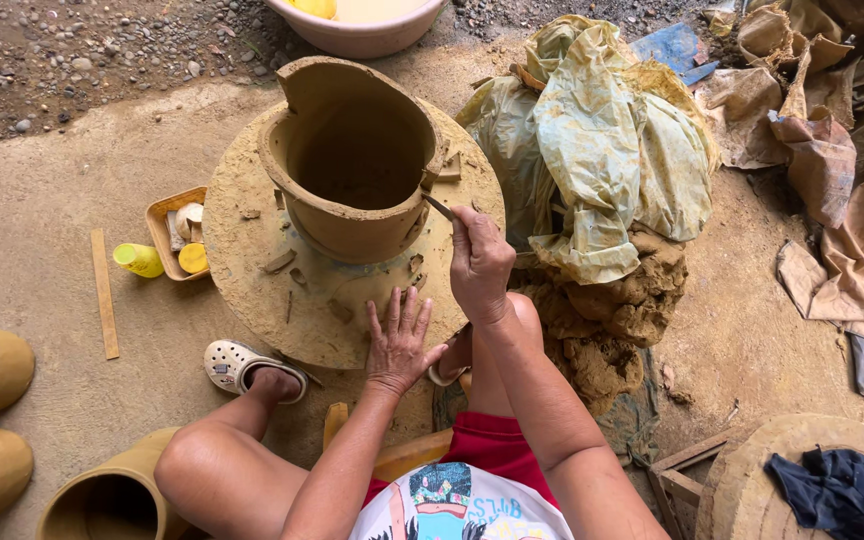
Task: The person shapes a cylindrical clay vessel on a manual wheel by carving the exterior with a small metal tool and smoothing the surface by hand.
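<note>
The clay pot (357,160) stands upright in the middle of the round turning disc (252,260), just in front of your two hands, and its open mouth looks up to you. Your right hand (480,265) is closed around a thin tool (439,207); the fingers press it together, and its tip touches the outer wall of the pot on the right side, just under the rim. The tool lies slanted, from your hand up and to the left, toward the pot. This hand is the nearer one to the pot. Your left hand (399,345) lies flat with spread fingers on the near edge of the disc, apart from the pot, and holds nothing.

Small clay scraps (279,262) lie on the disc around the foot of the pot. To the left of the disc sits a small tray (164,225) with a yellow bottle (139,260) just beside it, and a wooden stick (104,293) lies on the ground. To the right, a heap of raw clay (617,310) sits under a yellowish plastic sheet (597,150). Your foot in a white sandal (242,365) rests near the disc.
</note>
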